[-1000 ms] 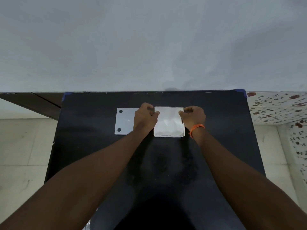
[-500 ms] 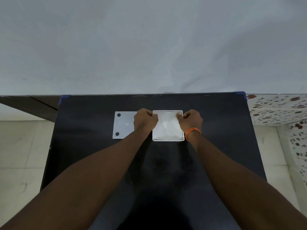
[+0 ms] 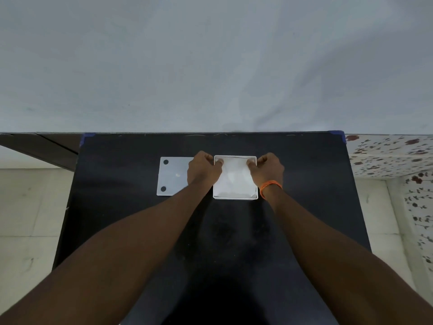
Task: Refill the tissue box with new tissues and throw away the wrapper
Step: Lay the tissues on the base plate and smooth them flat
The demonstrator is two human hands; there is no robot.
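A white square tissue box stands open on the black table, towards the far side. Inside it lies a white pack of tissues, its top creased. My left hand is at the box's left rim with fingertips pinching the pack's far left corner. My right hand, with an orange band at the wrist, mirrors it at the far right corner. The box's flat white lid with two dark dots lies on the table just left of the box, partly under my left hand.
A pale wall rises right behind the table's far edge. Blue tape marks the table's two far corners. Light floor tiles show on both sides, with floral-patterned tiles at the right.
Both hands' fingertips have moved inward over the box rim onto the pack's far corners. The box and lid stay in place; the view has shifted slightly.
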